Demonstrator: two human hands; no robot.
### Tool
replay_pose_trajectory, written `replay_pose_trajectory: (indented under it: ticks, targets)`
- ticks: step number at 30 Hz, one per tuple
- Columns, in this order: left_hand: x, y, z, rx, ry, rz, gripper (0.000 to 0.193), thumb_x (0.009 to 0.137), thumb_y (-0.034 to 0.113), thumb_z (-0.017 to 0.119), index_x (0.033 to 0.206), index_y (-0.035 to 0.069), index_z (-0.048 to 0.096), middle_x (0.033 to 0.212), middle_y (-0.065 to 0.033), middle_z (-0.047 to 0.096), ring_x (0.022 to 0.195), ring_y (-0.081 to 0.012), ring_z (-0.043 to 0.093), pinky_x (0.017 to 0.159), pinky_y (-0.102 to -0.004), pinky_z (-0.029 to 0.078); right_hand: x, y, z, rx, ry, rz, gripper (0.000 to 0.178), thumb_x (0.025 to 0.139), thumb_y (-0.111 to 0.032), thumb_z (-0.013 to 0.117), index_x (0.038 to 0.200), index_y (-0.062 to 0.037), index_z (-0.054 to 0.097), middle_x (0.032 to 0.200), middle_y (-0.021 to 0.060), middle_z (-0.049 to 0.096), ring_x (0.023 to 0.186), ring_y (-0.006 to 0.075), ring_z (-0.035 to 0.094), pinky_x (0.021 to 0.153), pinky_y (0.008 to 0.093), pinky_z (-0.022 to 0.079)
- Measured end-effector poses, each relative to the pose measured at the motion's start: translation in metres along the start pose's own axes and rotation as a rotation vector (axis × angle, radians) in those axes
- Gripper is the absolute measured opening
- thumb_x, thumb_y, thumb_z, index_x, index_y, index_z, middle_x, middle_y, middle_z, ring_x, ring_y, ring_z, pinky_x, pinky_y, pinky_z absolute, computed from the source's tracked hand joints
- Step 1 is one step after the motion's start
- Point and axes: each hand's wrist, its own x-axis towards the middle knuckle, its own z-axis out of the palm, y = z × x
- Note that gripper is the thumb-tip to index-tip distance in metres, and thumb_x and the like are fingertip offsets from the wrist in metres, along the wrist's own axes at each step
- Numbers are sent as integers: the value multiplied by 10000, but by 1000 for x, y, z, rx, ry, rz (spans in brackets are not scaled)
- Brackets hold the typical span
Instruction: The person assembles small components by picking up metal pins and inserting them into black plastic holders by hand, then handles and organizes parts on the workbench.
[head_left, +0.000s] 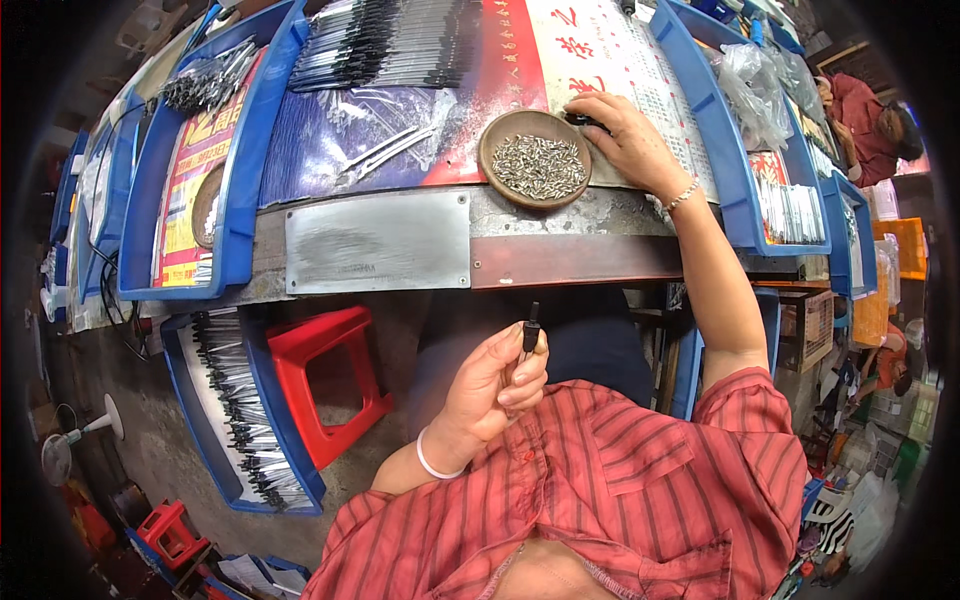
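My left hand point(497, 381), with a white bangle on its wrist, is raised in front of my chest. Its thumb and fingers are closed round a slim pen part with a black tip point(532, 334), held upright; the lower part is hidden in the fingers. My right hand point(637, 145) is stretched out over the table, fingers curled on a small black object point(582, 119) whose kind I cannot make out. Just left of that hand stands a round brown bowl point(486, 160) full of small silvery metal tips point(540, 168).
Rows of black-ended pen parts point(385, 45) lie at the back of the table. Loose white sticks point(390, 150) are nearer. Blue trays point(235, 230) point(735, 200) flank the work place. A red stool point(375, 405) and another blue tray point(315, 480) stand below left. Other people are at the right.
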Motion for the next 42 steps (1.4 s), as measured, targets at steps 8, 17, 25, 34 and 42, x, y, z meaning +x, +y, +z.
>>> replay_pose_trajectory:
  ticks: [8,17,25,34,42]
  targets:
    - [-2,4,0,-19,99,-22,241,967,280,411,930,42,425,607,19,367,407,-44,309,400,-198,253,-22,-15,-18,91,237,86,352,748,14,611,1092,-16,540,1105,169,554,1046,324,534,908,365,424]
    - [12,6,-2,-35,74,-24,252,968,275,407,970,31,469,595,22,359,402,-52,313,395,-202,266,-104,-85,-6,344,449,256,215,773,-10,603,984,-13,567,1028,149,591,976,308,579,837,354,469]
    - [11,-8,7,68,119,-41,249,979,275,372,943,45,462,601,34,359,390,-34,281,383,-180,235,-104,-83,14,274,509,293,139,812,-27,589,946,9,583,933,123,620,835,223,618,759,299,480]
    - [-3,-4,5,28,-15,64,298,956,298,440,1035,19,508,648,17,428,420,-33,317,397,-179,259,-105,-143,1,637,268,196,100,779,39,596,878,22,598,858,102,624,794,187,609,717,270,470]
    - [-2,6,5,-2,93,84,276,964,292,427,993,44,544,630,16,448,406,-38,320,380,-188,259,-94,-190,-40,798,148,113,233,669,111,628,889,33,618,846,148,630,751,247,628,668,308,497]
